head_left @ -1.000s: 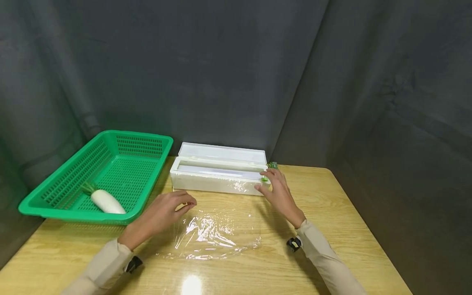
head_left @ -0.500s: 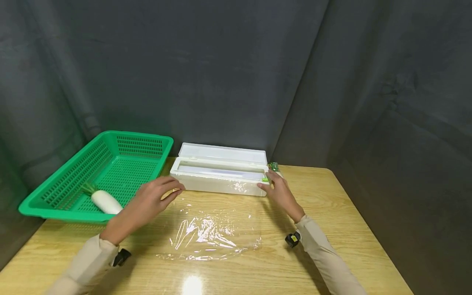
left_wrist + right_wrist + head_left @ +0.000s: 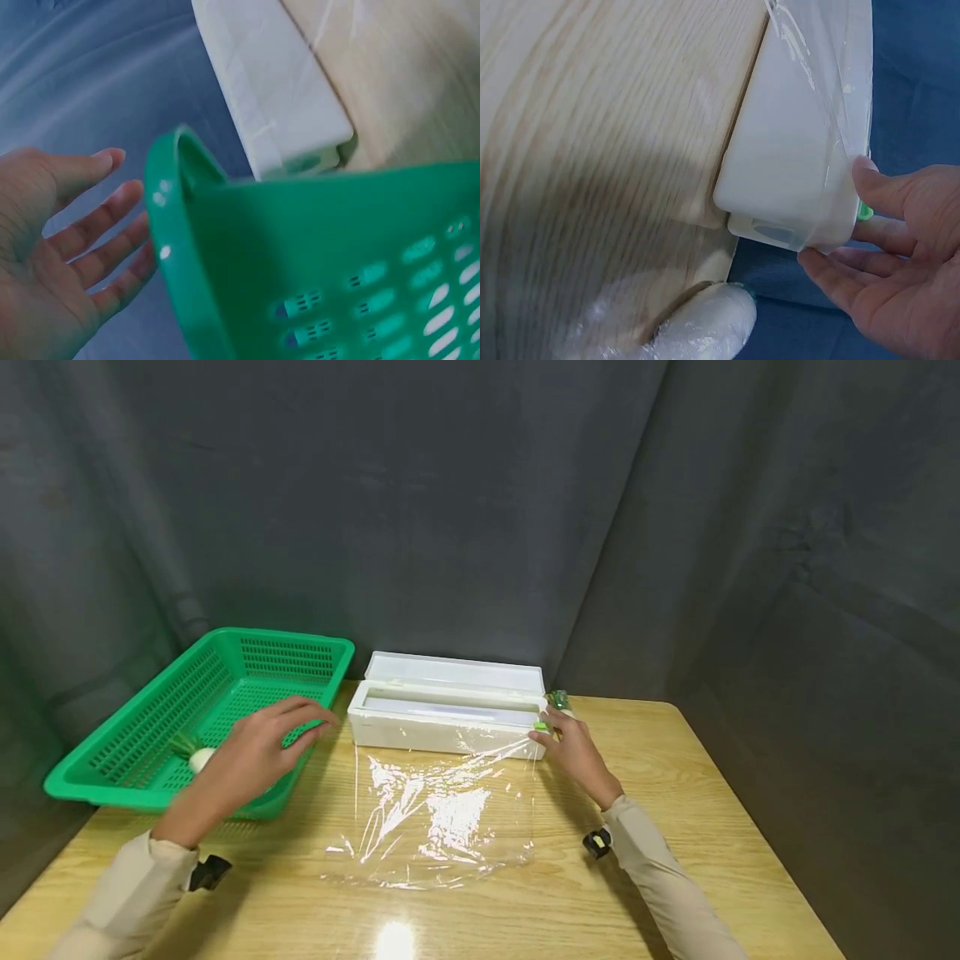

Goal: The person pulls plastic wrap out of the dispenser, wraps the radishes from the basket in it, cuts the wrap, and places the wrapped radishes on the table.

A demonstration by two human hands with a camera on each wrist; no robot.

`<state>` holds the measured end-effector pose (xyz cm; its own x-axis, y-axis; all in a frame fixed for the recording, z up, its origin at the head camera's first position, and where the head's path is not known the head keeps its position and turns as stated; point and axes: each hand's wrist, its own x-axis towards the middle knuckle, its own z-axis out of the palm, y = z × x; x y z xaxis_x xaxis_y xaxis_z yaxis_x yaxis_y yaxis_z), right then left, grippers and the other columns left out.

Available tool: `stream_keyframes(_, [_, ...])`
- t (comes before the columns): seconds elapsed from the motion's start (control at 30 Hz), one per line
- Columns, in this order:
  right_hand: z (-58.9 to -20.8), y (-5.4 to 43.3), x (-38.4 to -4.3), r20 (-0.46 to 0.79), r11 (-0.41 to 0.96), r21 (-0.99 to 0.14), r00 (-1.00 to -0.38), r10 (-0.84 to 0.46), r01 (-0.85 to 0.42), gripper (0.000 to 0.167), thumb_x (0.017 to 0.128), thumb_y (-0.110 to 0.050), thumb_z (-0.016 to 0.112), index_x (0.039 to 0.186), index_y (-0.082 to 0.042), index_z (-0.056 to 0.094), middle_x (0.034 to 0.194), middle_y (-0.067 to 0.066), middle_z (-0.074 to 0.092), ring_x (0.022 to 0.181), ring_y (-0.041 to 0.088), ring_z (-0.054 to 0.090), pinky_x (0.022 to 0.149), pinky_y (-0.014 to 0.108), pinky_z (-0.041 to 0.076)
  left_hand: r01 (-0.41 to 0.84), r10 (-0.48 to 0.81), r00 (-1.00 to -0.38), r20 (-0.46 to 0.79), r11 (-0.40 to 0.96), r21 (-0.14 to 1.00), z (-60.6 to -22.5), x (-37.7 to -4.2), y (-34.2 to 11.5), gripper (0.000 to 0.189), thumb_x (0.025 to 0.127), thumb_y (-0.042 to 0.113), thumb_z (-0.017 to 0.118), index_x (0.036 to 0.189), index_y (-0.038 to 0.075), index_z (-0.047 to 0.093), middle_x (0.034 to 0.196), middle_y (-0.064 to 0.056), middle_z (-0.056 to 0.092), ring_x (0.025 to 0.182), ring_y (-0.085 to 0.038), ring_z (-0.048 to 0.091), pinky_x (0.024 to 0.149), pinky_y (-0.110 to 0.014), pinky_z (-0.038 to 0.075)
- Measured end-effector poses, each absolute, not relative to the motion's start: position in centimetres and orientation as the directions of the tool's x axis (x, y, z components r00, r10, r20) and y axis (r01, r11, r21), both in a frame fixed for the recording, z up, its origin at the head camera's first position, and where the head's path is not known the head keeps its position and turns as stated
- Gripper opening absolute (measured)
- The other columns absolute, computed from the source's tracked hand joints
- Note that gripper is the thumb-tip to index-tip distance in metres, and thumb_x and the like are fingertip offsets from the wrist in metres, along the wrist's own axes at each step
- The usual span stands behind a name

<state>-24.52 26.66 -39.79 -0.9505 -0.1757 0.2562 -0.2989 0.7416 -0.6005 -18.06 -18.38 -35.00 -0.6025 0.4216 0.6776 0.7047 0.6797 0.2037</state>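
Observation:
A white cling film dispenser (image 3: 420, 732) stands on the table with its lid (image 3: 457, 672) raised at the back. A clear sheet of cling film (image 3: 457, 818) runs down its front onto the tabletop. My right hand (image 3: 576, 760) grips the dispenser's right end, thumb at the front edge, fingers round the end beside a green slider (image 3: 541, 727). My left hand (image 3: 251, 760) hangs over the green basket (image 3: 339, 668), fingers loosely bent, holding nothing. A white radish (image 3: 201, 759) with green stalks lies in the basket, partly behind that hand.
A film-wrapped white radish (image 3: 712, 322) lies close to the dispenser's right end; in the head view, its green top (image 3: 558, 699) shows behind my right hand. Dark curtains (image 3: 465, 510) hang behind and beside the wooden table (image 3: 675, 827).
My left hand has moved left from the film, past the dispenser's left end, to over the basket. My right hand has come onto the dispenser's right end and stays there.

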Motion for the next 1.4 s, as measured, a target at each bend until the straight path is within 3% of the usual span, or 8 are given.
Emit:
stream_keyframes(0.13, [-39.9,26.8,-24.5,0.248,0.731,-0.610,-0.950,-0.190,-0.306,0.044,0.098,-0.009,0.073,0.135,0.012,0.062,0.152,0.036,0.044,0.128,0.051,0.059,0.102,0.055,0.053,0.675,0.418,-0.650,0.635,0.701,0.229,-34.5,-18.3,-19.4,0.035,0.089,-0.008,0.076,0.118,0.012,0.075,0.117,-0.005,0.071,0.098,-0.026,0.071,0.071,-0.042,0.057])
stream_keyframes(0.2, [-40.0,26.9,-24.6,0.248,0.730,-0.611,-0.950,-0.190,-0.306,0.045,0.097,-0.009,0.073,0.135,0.012,0.063,0.152,0.036,0.044,0.127,0.050,0.060,0.102,0.055,0.053,0.658,0.418,-0.676,0.607,0.713,0.242,-34.4,-18.4,-20.0,0.038,0.092,-0.010,0.071,0.124,0.011,0.073,0.121,-0.006,0.070,0.096,-0.025,0.070,0.066,-0.037,0.054])
stream_keyframes(0.4, [-40.0,27.1,-24.7,0.266,0.733,-0.599,-0.943,-0.198,-0.323,0.043,0.097,-0.009,0.073,0.132,0.013,0.064,0.150,0.036,0.046,0.127,0.051,0.060,0.104,0.056,0.051,0.594,0.394,-0.735,0.552,0.767,0.243,-34.6,-18.8,-22.0,0.046,0.094,-0.012,0.067,0.133,0.013,0.067,0.122,-0.014,0.067,0.067,-0.010,0.050,0.048,-0.023,0.028])
stream_keyframes(0.53, [-39.8,27.0,-24.6,0.274,0.734,-0.594,-0.940,-0.201,-0.330,0.042,0.096,-0.008,0.074,0.131,0.013,0.065,0.149,0.037,0.047,0.127,0.051,0.060,0.105,0.056,0.051,0.585,0.405,-0.742,0.533,0.780,0.222,-34.7,-19.1,-23.1,0.051,0.089,-0.014,0.072,0.133,0.011,0.067,0.124,-0.018,0.065,0.061,-0.006,0.041,0.046,-0.023,0.024])
stream_keyframes(0.77, [-40.0,27.1,-24.6,0.282,0.728,-0.594,-0.936,-0.209,-0.341,0.042,0.096,-0.007,0.074,0.131,0.014,0.065,0.148,0.038,0.048,0.124,0.051,0.062,0.101,0.055,0.054,0.557,0.411,-0.781,0.470,0.799,0.226,-34.5,-19.7,-24.5,0.055,0.084,-0.016,0.076,0.131,0.010,0.067,0.127,-0.023,0.063,0.086,-0.031,0.064,0.051,-0.025,0.029])
stream_keyframes(1.1, [-40.1,26.9,-24.8,0.296,0.716,-0.598,-0.929,-0.220,-0.360,0.042,0.096,-0.007,0.074,0.130,0.014,0.065,0.148,0.038,0.047,0.125,0.051,0.061,0.102,0.054,0.053,0.514,0.422,-0.830,0.365,0.834,0.204,-34.9,-20.1,-26.3,0.052,0.084,-0.011,0.078,0.132,0.009,0.067,0.135,-0.029,0.059,0.098,-0.047,0.068,0.053,-0.028,0.036])
stream_keyframes(1.3, [-40.1,27.0,-24.8,0.295,0.718,-0.600,-0.932,-0.211,-0.353,0.040,0.096,-0.007,0.074,0.129,0.013,0.066,0.148,0.038,0.048,0.123,0.051,0.063,0.099,0.053,0.055,0.511,0.440,-0.844,0.308,0.833,0.210,-34.7,-20.7,-27.5,0.049,0.084,-0.004,0.081,0.129,0.008,0.069,0.135,-0.034,0.058,0.109,-0.056,0.062,0.063,-0.048,0.055])
stream_keyframes(1.4, [-40.0,27.0,-24.8,0.294,0.719,-0.601,-0.933,-0.206,-0.349,0.039,0.096,-0.007,0.074,0.129,0.012,0.067,0.148,0.038,0.049,0.122,0.051,0.064,0.098,0.052,0.056,0.498,0.437,-0.855,0.279,0.842,0.209,-34.3,-21.1,-28.0,0.048,0.085,-0.003,0.081,0.130,0.008,0.069,0.135,-0.033,0.059,0.114,-0.057,0.060,0.070,-0.057,0.056])
